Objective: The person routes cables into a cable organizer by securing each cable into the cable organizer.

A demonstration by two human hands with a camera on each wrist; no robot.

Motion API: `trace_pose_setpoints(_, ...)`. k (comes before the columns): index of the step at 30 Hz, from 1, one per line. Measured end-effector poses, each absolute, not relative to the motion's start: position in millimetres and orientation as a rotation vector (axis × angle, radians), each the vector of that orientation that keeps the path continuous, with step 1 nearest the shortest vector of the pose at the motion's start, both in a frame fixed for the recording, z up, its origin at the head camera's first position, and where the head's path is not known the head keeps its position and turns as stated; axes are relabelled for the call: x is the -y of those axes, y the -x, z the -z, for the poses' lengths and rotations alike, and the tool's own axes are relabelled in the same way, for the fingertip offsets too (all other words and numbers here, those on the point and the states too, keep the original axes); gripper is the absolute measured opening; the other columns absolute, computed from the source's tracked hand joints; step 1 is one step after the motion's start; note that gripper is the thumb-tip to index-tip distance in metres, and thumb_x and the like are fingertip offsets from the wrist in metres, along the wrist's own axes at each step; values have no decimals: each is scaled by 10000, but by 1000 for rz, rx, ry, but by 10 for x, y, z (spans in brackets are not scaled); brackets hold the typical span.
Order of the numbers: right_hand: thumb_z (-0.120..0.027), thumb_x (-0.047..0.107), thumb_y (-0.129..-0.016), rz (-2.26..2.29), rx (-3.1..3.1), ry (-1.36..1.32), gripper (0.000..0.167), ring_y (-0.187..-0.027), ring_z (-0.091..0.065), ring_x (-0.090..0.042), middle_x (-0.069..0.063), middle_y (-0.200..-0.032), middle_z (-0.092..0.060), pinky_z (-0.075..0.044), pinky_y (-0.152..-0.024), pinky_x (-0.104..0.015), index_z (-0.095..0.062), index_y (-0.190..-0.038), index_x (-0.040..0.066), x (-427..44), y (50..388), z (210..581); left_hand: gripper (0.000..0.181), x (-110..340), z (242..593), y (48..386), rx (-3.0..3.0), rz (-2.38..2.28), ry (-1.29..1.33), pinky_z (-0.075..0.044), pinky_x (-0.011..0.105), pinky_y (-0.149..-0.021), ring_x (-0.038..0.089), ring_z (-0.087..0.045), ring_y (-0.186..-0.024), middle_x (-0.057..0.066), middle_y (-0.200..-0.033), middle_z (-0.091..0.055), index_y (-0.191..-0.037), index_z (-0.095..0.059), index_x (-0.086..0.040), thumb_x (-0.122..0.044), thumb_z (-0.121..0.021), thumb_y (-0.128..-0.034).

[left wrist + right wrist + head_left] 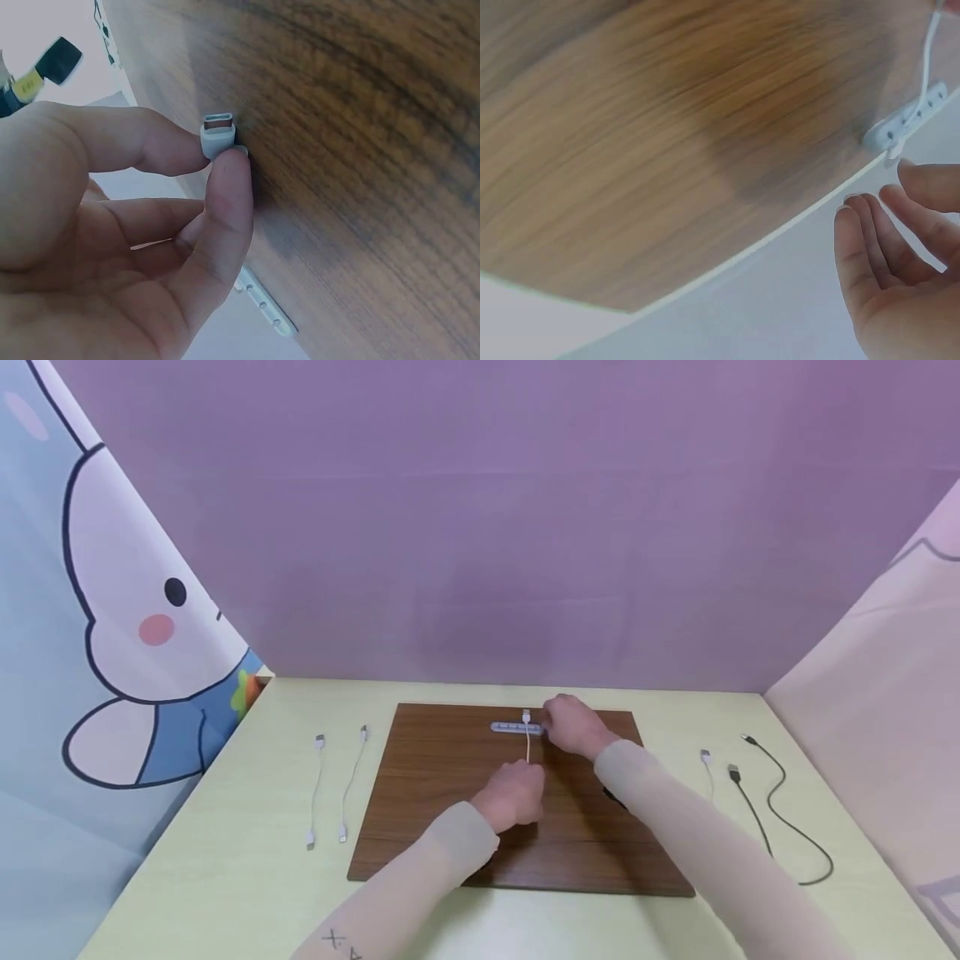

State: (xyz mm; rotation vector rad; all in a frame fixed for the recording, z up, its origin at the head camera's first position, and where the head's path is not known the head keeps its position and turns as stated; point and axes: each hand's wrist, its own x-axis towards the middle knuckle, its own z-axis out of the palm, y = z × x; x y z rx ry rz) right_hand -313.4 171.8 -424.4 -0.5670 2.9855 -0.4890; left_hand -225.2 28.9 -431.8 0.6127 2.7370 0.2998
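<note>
Where the left hand (512, 795) works low over the board (435, 777), thumb and fingertip are closed together on the near plug (217, 142) of a white cable (528, 747), its metal mouth sticking out bare past the pinch. From that grip the cable runs away over the board to the clip (504, 727), a slotted strip close to the far edge, with its far plug (527, 716) just beyond. I can't tell whether the cord is down in a slot or only lying across the top. If it's only lying there, I'd say a sideways tug from the grip could drag it off, and too hard a pull could jam the far plug against the strip. Just right of that plug, the right hand (573, 727) has its fingers loosely bent around nothing; a knock from its thumb, so near, might turn the plug askew. Farther off to the grip's left, two more white cables lie on the table (247, 827); well to its right, past the right forearm, are another white one and a black cable (806, 835).
</note>
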Motion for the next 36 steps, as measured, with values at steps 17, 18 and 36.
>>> trace_pose_setpoints(17,-665,43,-928,218,-3078,780,74,-700,-587,-184,-30,-800,-604,-529,-591,-384,-671,-855,54,-2457,2674,4166,70,-289,4270,2224,-2703,-385,-516,-459,270,-525,160,-562,-578,49,-712,-587,-902,-699,-48,-100,-742,-921)
trace_pose_setpoints(18,-662,40,-929,183,-3091,787,79,-692,-581,-189,-33,-793,-584,-523,-575,-384,-662,-851,51,-2517,2644,4174,66,-291,4269,2217,-2703,-392,-513,-459,268,-521,159,-561,-574,50,-708,-586,-908,-702,-46,-97,-741,-922)
trace_pose_setpoints(36,-572,36,-935,139,-3092,242,172,-793,-630,-408,-253,-947,-607,-521,-559,-538,-596,-1045,-94,-3581,2720,4324,84,-244,4300,2250,-2694,-415,-543,-424,265,-506,148,-500,-546,41,-678,-542,-845,-662,-52,-45,-712,-913)
